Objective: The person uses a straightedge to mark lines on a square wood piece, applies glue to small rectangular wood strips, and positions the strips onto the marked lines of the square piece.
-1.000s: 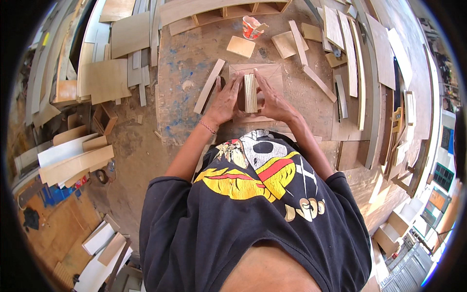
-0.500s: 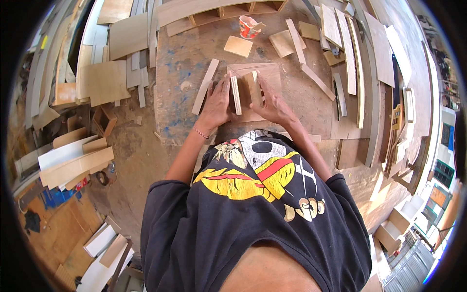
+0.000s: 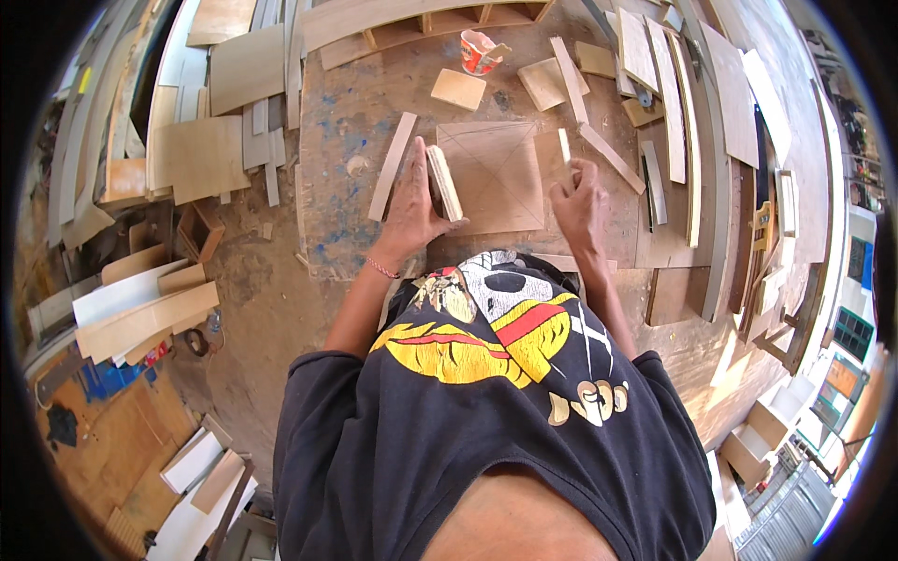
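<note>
My left hand (image 3: 412,210) grips a layered plywood block (image 3: 445,182), fingers along its left side and thumb near its lower end. The block stands on edge at the left of a square brown board (image 3: 485,173), which has thin lines crossing it. To the board's right, my right hand (image 3: 582,201) has curled fingers around the lower end of a plywood piece (image 3: 557,150) with a pale edge, tilted on or just above the worktable. A narrow wooden strip (image 3: 393,164) lies beside my left hand.
The stained worktable (image 3: 337,229) holds a red and white cup (image 3: 479,56), small plywood squares (image 3: 457,89), a long divided wooden frame (image 3: 430,23) and several long strips (image 3: 683,122) at right. Stacked boards (image 3: 248,75) lie at left, with an open wooden box (image 3: 199,231) below.
The plywood held together between my hands has parted: my left hand moved left with one block, my right hand moved right with the other, exposing the lined square board.
</note>
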A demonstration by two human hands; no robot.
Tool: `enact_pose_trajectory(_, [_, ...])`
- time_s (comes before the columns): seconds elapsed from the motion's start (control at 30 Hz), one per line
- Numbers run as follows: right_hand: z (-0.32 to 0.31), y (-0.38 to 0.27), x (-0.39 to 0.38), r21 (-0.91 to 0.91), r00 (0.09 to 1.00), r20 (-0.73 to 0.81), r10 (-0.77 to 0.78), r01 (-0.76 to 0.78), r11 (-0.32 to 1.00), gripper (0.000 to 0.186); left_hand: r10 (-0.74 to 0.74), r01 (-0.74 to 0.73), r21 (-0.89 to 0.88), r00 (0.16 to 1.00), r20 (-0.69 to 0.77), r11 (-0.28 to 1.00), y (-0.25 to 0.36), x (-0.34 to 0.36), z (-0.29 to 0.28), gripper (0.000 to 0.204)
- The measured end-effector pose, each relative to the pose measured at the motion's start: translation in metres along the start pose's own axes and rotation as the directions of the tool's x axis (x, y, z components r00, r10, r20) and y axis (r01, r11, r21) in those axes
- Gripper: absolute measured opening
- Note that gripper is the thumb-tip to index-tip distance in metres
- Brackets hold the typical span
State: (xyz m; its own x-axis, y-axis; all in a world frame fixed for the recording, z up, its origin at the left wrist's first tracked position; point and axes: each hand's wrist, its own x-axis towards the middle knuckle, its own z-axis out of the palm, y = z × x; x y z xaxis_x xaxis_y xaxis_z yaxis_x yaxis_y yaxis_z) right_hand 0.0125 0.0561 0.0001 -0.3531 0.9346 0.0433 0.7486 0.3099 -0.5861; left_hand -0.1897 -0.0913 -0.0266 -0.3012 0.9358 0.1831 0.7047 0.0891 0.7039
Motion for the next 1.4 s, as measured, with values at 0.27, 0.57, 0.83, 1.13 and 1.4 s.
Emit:
enact_pose_trajectory(0.27, [0.006, -0.01, -0.009, -0.024, 0.995, 0.099, 0.025, -0.022, 0.999, 0.042, -0.032, 0.057, -0.13, 0.982, 0.188, 0.99, -0.007, 0.003, 0.001, 0.122])
enact_pose_trajectory(0.57, [0.023, 0.003, -0.007, -0.1, 0.989, 0.13, -0.072, 0.086, 0.991, 0.031, -0.004, 0.029, -0.114, 0.976, 0.219, 0.993, -0.011, 0.015, -0.003, 0.12])
enact_pose_trajectory(0.83, [0.019, -0.003, -0.009, -0.14, 0.982, 0.181, -0.059, 0.085, 0.986, 0.028, 0.027, -0.003, -0.119, 0.98, 0.2, 0.993, -0.018, 0.015, 0.002, 0.12])
enact_pose_trajectory(1.13, [0.021, -0.004, -0.009, -0.138, 0.984, 0.171, -0.041, 0.065, 0.988, 0.026, 0.014, 0.017, -0.139, 0.976, 0.219, 0.99, -0.014, 0.017, -0.003, 0.119])
enact_pose_trajectory(1.4, [0.015, 0.0, -0.002, -0.169, 0.984, 0.157, -0.08, 0.107, 0.98, 0.021, 0.039, -0.026, -0.088, 0.988, 0.148, 0.996, -0.015, 0.012, 0.004, 0.119])
